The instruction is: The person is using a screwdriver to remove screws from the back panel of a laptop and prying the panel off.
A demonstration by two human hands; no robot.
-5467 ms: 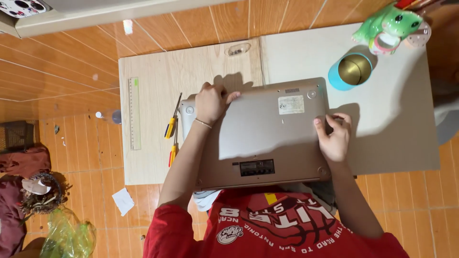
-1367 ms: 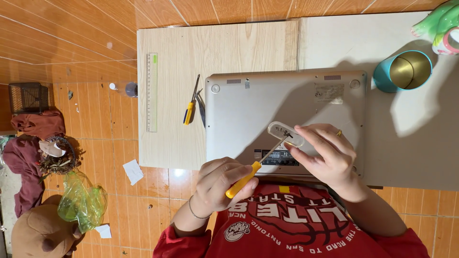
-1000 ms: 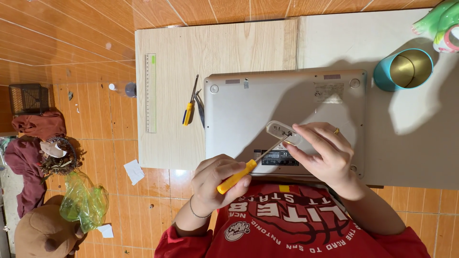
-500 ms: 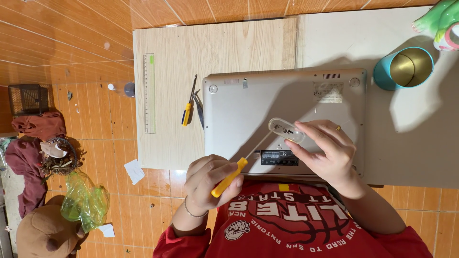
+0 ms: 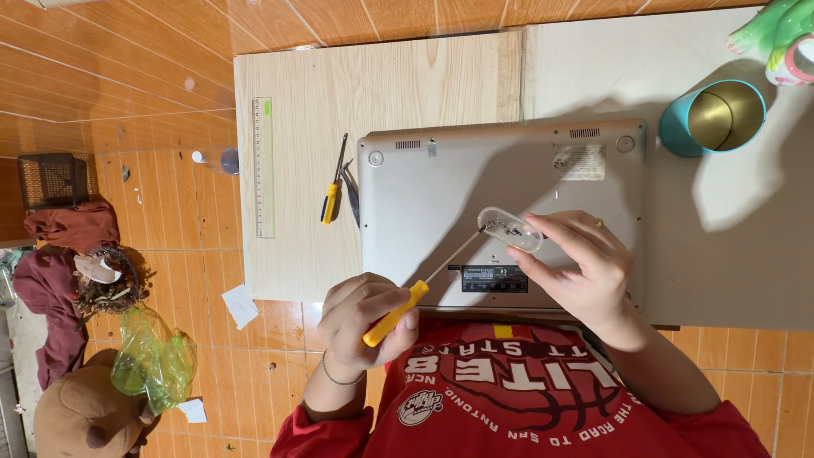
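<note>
Pale wooden tabletop over orange floor tiles; a silver laptop lies bottom-up at its near edge. My left hand is curled tight round the yellow-handled screwdriver, whose tip meets a small clear capsule. My right hand pinches that capsule between fingertips above the laptop's base. A second screwdriver lies just beside the laptop's left edge; a ruler rests near the table's left edge, a teal cup towards the far right.

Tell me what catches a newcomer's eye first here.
A silver laptop lies bottom-up mid-table. Over it, near the person's chest, the right hand holds a small clear case, and the left hand points a yellow-handled screwdriver into it. A teal cup with a gold inside stands at the table's upper right.
</note>
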